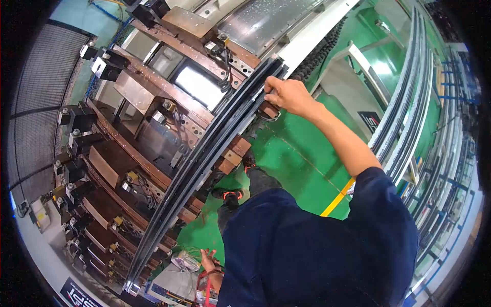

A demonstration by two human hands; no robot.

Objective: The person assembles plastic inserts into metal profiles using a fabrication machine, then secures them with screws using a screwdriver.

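Observation:
Long dark profiles (197, 158) lie side by side across the machine, running from the upper middle to the lower left. My right hand (289, 95) is at their upper end, with curled fingers closed on the edge of a profile. My left hand (208, 262) is low in the view, beside my body, with its fingers spread and nothing visible in them. A dark band is round the left wrist. Copper-coloured blocks (232, 153) sit under the near side of the profiles.
Machine clamps with black heads (82, 117) line the left side. Racks with long profiles (404, 102) stand at the right. The green floor (302, 153) has a yellow line (337, 198). A red frame (206, 289) and cables (186, 256) are near my left hand.

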